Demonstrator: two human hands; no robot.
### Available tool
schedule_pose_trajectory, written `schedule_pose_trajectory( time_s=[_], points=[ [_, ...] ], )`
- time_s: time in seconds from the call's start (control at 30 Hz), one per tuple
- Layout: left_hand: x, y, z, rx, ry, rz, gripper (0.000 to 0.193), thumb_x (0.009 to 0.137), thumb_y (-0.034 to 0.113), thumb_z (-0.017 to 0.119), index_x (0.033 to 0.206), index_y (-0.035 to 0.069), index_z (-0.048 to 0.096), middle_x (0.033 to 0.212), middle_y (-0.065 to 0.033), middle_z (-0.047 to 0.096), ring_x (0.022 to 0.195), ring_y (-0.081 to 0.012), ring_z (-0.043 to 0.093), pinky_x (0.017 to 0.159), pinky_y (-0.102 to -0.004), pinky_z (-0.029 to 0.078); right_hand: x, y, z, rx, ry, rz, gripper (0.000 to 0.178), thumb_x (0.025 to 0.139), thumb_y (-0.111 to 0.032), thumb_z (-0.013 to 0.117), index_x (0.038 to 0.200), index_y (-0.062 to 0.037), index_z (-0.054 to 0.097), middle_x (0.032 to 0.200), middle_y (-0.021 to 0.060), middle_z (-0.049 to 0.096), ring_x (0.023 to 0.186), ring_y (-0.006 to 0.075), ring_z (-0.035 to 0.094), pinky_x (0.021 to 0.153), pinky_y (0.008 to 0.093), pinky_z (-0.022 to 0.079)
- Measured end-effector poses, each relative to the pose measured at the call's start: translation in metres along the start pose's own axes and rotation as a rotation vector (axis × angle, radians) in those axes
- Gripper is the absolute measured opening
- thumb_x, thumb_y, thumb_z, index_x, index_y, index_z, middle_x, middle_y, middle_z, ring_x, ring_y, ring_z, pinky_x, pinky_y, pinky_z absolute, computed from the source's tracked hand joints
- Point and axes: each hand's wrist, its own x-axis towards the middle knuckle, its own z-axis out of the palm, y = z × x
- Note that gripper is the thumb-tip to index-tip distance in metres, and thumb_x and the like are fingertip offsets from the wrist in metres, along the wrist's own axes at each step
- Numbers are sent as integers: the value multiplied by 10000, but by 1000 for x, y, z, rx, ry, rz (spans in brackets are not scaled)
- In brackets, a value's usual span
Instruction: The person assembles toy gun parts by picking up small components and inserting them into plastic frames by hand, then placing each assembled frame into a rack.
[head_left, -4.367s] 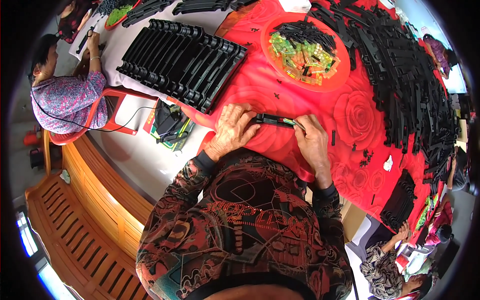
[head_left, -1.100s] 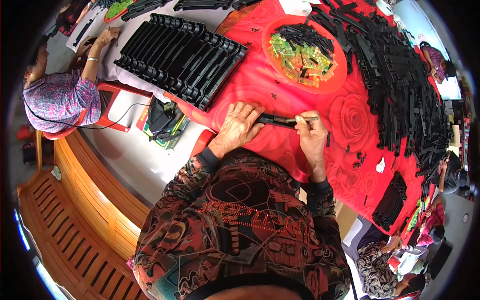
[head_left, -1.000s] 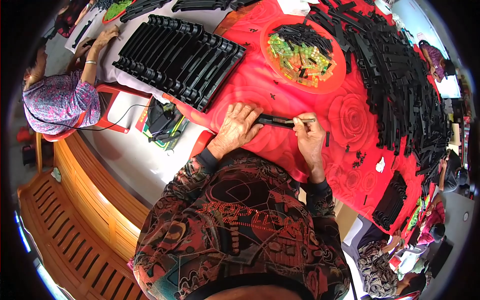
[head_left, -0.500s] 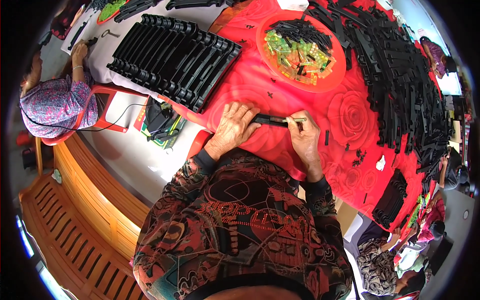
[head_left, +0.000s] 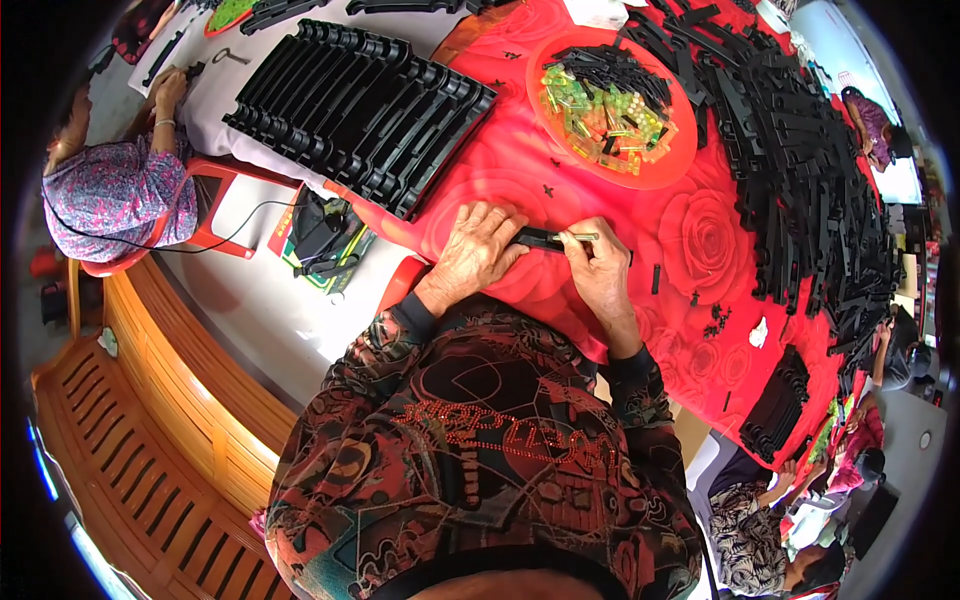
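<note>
My left hand [head_left: 474,254] grips one end of a slim black plastic bar [head_left: 536,238], which lies across the red cloth in front of me. At the bar's other end, my right hand [head_left: 598,268] is pinched on a thin pale-greenish rod [head_left: 584,237], whose kind I cannot make out. Fingers hide part of both the bar and the rod. Beyond my hands stands a round red bowl [head_left: 675,160] holding small yellow-green clear vials [head_left: 610,118] and thin black parts [head_left: 622,72]. To its left, a stack of black ribbed plastic trays [head_left: 350,110] reaches the table's edge.
A big heap of black plastic bars [head_left: 790,160] covers the table's right side. Several tiny black pieces [head_left: 716,322] and a white scrap [head_left: 759,332] lie nearer. One person [head_left: 120,210] sits at the far left; others are at the right. A wooden bench [head_left: 180,450] stands lower left.
My right hand has shifted slightly left along the bar with the pale rod. My left hand stays on the bar. The whole view has shifted a little.
</note>
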Motion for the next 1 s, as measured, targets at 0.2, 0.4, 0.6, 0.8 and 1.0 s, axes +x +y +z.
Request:
schedule_pose_trajectory(
  time_s=[0.2,0.4,0.6,0.8,1.0],
  points=[
    [4,0,-2,8,8,28,362,783,255,664,1075,54,589,1041,-93,566,955,-286,510,809,-416,392,1,-5,6,-48,-3,-60,112,820,-32,618,830,-31,507,733,136,509,647,323,542,578,381,446],
    [0,-1,-2,8,33,30,380,764,240,688,1079,49,593,1018,-107,571,946,-305,514,808,-415,394,-14,-21,-26,165,229,185,46,871,-56,567,874,-18,541,791,82,597,631,148,577,576,294,469],
    [2,-1,-1,28,27,53,374,789,251,661,1089,42,584,1029,-108,570,953,-301,507,810,-409,381,-56,25,-93,-527,184,256,127,805,-62,606,897,0,545,813,180,560,765,350,561,664,414,454],
    [3,1,-2,-1,8,43,379,786,244,660,1096,42,579,1024,-114,566,957,-303,504,813,-408,381,-83,61,-89,-547,176,315,174,771,-60,641,893,10,540,827,181,547,755,340,532,657,423,419],
    [1,0,-2,6,37,59,392,780,244,665,1103,41,575,1028,-116,560,957,-299,504,810,-413,385,-82,70,-88,-632,206,268,124,800,-55,596,873,5,516,803,194,535,739,379,538,655,441,446]
  ],
)
